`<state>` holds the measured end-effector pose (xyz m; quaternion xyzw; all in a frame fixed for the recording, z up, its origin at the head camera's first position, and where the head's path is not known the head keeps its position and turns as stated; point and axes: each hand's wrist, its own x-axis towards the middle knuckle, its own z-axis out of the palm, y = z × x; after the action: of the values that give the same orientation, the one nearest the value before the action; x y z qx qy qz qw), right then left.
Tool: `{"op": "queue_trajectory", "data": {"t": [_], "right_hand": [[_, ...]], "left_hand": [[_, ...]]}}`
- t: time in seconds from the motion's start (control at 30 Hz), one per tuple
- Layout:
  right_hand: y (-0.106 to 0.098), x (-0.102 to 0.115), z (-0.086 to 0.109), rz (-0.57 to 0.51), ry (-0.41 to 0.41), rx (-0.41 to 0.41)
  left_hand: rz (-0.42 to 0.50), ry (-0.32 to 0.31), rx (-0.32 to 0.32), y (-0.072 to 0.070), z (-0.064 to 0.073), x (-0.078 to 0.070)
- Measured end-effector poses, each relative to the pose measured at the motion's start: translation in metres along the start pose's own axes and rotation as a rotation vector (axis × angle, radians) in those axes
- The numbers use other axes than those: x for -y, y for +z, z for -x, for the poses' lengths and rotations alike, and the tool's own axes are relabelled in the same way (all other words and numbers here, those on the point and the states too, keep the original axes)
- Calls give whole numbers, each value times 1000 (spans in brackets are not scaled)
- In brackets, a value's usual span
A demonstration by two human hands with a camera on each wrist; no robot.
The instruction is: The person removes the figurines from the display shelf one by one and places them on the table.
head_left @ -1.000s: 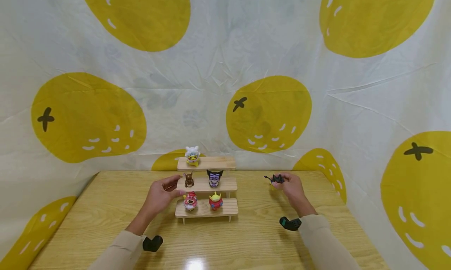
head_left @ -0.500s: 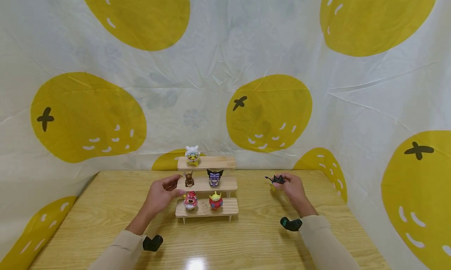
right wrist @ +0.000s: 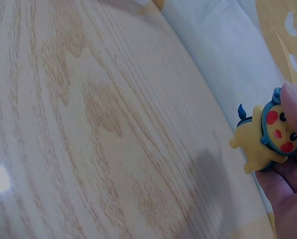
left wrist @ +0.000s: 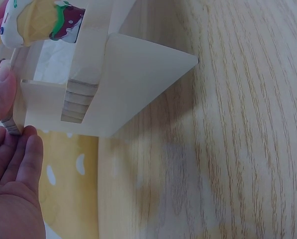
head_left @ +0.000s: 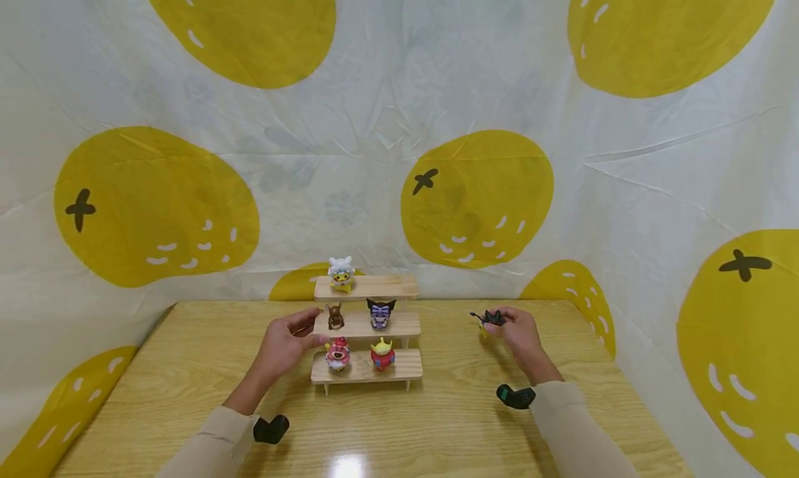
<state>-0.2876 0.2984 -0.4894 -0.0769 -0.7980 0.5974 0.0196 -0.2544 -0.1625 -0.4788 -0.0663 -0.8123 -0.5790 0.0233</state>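
My left hand (head_left: 284, 350) is at the left end of a three-tier wooden display stand (head_left: 399, 325). In the left wrist view the thumb and fingertips (left wrist: 31, 159) pinch the end of one of its boards. Off to the right, my right hand (head_left: 519, 331) holds a small yellow Pikachu figurine (right wrist: 255, 139) in a dark blue hood, by its head. Its feet and tail stick out free of the fingers. On the stand are a white-hooded figurine (head_left: 341, 275), a brown one (head_left: 336, 317), a black-and-purple one (head_left: 380, 314), a pink bear (head_left: 338, 355) and a red-suited alien (head_left: 383, 355).
The stand rests on a wood-grain table (head_left: 462, 422) near its back edge. Behind and to the right hangs a white curtain (head_left: 368, 207) printed with large yellow fruit. Black wrist devices (head_left: 515, 396) extend inward from both sleeves.
Both hands keep nearly the same place and hold. The head view shifts only very slightly; the figurines stay where they were on the stand.
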Motion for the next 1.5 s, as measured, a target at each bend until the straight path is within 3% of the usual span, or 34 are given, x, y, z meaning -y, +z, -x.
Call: {"op": "queue_trajectory", "data": {"t": [0.93, 1.5], "right_hand": [[-2, -2, 0, -34, -4, 1], [-2, -8, 0, -3, 17, 9]], "left_hand": [[-10, 12, -4, -1, 1, -5], [-3, 17, -6, -1, 0, -4]]}}
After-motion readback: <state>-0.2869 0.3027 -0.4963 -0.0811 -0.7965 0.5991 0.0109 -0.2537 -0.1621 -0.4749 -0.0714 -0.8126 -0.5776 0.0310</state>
